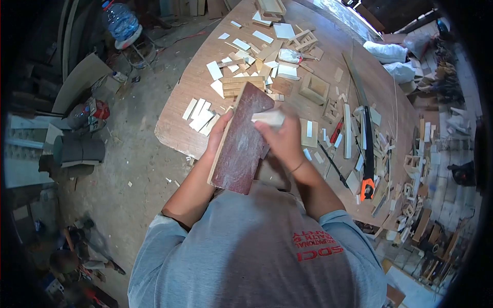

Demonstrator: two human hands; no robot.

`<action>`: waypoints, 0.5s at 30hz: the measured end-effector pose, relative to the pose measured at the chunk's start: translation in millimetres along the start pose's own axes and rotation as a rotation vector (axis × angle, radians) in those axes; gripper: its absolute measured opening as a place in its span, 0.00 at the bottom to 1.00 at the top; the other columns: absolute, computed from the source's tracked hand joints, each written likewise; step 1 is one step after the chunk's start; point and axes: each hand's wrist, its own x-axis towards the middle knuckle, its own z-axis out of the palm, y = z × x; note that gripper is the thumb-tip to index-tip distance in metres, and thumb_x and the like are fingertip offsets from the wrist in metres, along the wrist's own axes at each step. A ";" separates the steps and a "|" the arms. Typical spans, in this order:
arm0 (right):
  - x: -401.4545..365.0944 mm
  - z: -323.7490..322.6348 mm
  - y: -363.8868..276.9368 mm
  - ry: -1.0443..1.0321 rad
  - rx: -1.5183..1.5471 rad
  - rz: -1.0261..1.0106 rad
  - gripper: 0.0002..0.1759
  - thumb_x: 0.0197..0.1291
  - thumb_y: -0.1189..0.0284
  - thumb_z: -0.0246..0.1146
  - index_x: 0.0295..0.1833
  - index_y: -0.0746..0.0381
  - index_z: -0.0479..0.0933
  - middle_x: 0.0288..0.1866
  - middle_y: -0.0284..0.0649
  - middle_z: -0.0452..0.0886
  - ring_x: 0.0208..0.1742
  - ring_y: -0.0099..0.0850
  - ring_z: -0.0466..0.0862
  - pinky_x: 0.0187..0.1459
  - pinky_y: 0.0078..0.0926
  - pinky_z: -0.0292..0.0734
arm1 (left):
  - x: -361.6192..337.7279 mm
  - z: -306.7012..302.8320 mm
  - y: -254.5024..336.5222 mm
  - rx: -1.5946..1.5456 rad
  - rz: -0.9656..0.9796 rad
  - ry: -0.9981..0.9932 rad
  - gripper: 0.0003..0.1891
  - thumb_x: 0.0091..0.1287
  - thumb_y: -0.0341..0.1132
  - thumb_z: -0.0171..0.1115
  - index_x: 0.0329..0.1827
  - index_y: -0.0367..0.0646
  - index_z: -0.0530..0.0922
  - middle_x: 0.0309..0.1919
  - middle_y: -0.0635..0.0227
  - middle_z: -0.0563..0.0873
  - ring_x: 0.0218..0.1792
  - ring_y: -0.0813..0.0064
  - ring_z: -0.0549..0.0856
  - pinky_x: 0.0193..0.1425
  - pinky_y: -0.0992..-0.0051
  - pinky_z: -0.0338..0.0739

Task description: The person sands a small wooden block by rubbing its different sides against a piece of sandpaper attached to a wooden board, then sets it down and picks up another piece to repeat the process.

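A wooden sanding board (237,141) faced with dark red sandpaper is tilted up before my chest, its surface dusted with pale powder. My left hand (220,132) grips its left edge, the fingers hidden behind it. In my right hand (284,137) a small pale wood piece (269,119) is pinched; it lies against the upper right part of the sandpaper. That hand is slightly blurred. Just beyond the board is a stack of wood strips (231,85) on the table.
The wooden table (177,115) carries many white and bare wood offcuts (283,31). To the right lie a handsaw (367,169) with an orange-black handle, a red-handled tool (336,132) and a square wooden box (314,89). A water bottle (120,21) stands on a stool at the left.
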 end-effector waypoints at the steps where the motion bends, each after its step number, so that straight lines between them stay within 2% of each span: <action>1: -6.4 9.1 -10.9 -0.004 -0.207 -0.161 0.18 0.44 0.72 0.74 0.44 0.60 0.82 0.32 0.37 0.78 0.37 0.39 0.77 0.45 0.40 0.68 | 0.7 3.5 7.7 -0.074 0.040 0.046 0.33 0.74 0.55 0.46 0.69 0.36 0.72 0.56 0.45 0.84 0.52 0.50 0.86 0.59 0.53 0.82; 2: -13.4 15.6 -23.1 -0.013 -0.415 -0.318 0.19 0.42 0.72 0.73 0.45 0.58 0.83 0.32 0.36 0.76 0.38 0.41 0.75 0.46 0.42 0.64 | 1.2 5.3 13.8 -0.149 0.080 0.095 0.33 0.74 0.55 0.45 0.69 0.36 0.72 0.57 0.45 0.83 0.54 0.50 0.85 0.61 0.53 0.81; 4: -24.8 26.1 -39.3 -0.105 -0.447 -0.394 0.20 0.41 0.69 0.72 0.45 0.56 0.83 0.35 0.33 0.75 0.41 0.36 0.74 0.47 0.40 0.61 | 0.0 3.7 26.2 -0.160 0.061 0.021 0.33 0.74 0.56 0.44 0.69 0.36 0.72 0.58 0.45 0.82 0.55 0.51 0.84 0.62 0.54 0.79; 5: -23.4 30.8 -43.2 -0.115 -0.452 -0.455 0.15 0.44 0.65 0.77 0.38 0.55 0.83 0.30 0.31 0.74 0.35 0.35 0.72 0.43 0.38 0.60 | -4.0 2.3 32.9 -0.119 0.075 0.024 0.33 0.74 0.56 0.45 0.69 0.36 0.72 0.58 0.46 0.83 0.54 0.51 0.85 0.60 0.54 0.80; 6: -18.1 30.8 -48.8 -0.111 -0.458 -0.449 0.15 0.44 0.65 0.77 0.38 0.55 0.83 0.30 0.31 0.74 0.35 0.35 0.72 0.43 0.38 0.60 | -6.7 0.9 39.6 -0.077 0.089 0.026 0.33 0.74 0.57 0.46 0.68 0.36 0.73 0.57 0.46 0.83 0.52 0.52 0.85 0.59 0.54 0.81; 8: -6.7 25.9 -62.4 -0.327 -0.395 -0.412 0.14 0.45 0.64 0.75 0.38 0.54 0.83 0.33 0.31 0.74 0.37 0.33 0.72 0.43 0.39 0.60 | -9.7 2.3 46.9 -0.016 0.081 0.050 0.32 0.74 0.57 0.47 0.68 0.38 0.74 0.54 0.48 0.84 0.51 0.55 0.86 0.57 0.57 0.82; 10: 9.7 26.3 -59.8 -0.384 -0.388 -0.391 0.13 0.48 0.63 0.73 0.39 0.56 0.82 0.34 0.31 0.74 0.39 0.33 0.73 0.43 0.38 0.61 | -12.5 13.5 48.0 0.158 0.104 0.223 0.30 0.74 0.55 0.48 0.66 0.39 0.75 0.50 0.51 0.85 0.49 0.59 0.86 0.55 0.59 0.83; 12: 20.3 32.2 -59.5 -0.526 -0.434 -0.323 0.14 0.48 0.63 0.72 0.40 0.57 0.82 0.34 0.33 0.75 0.40 0.35 0.73 0.43 0.38 0.62 | -8.8 13.1 44.7 0.212 0.112 0.230 0.29 0.74 0.54 0.49 0.64 0.39 0.76 0.48 0.55 0.86 0.47 0.63 0.87 0.52 0.62 0.84; 14: 24.2 36.7 -63.1 -0.558 -0.405 -0.356 0.15 0.49 0.65 0.74 0.41 0.58 0.83 0.36 0.34 0.78 0.41 0.36 0.75 0.44 0.36 0.66 | -4.2 6.7 44.4 0.218 0.142 0.242 0.28 0.74 0.54 0.51 0.62 0.39 0.76 0.46 0.57 0.86 0.45 0.65 0.87 0.50 0.63 0.84; 15: 25.1 39.8 -59.1 -0.535 -0.183 -0.340 0.15 0.49 0.67 0.75 0.42 0.58 0.83 0.37 0.34 0.80 0.41 0.36 0.76 0.45 0.35 0.67 | -6.9 4.2 49.3 0.236 0.089 0.238 0.28 0.73 0.55 0.52 0.62 0.40 0.76 0.47 0.58 0.86 0.47 0.65 0.87 0.51 0.64 0.84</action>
